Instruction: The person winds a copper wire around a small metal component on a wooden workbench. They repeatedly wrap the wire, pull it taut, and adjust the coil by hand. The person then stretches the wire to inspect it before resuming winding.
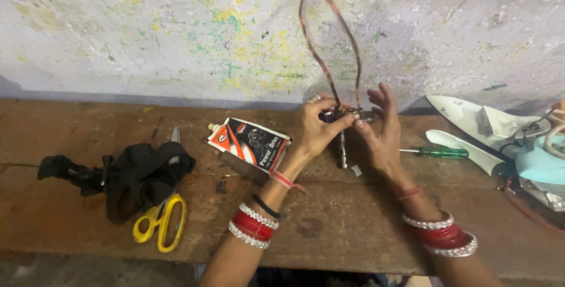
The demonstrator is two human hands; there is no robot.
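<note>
My left hand (318, 127) pinches a small metal part (344, 116) from which a reddish-brown wire loop (329, 40) rises in front of the wall. My right hand (381, 134) grips the same part from the other side, its fingers partly spread. A metal rod (342, 148) hangs down from the part toward the wooden bench (329, 228). Both wrists wear red and white bangles.
A flattened glue tube (250, 144) lies left of my hands. Yellow-handled scissors (162, 219) and a black strap bundle (126, 175) lie farther left. A green-handled screwdriver (438, 152) and white and pale-blue plastic iron parts (500, 131) sit at the right.
</note>
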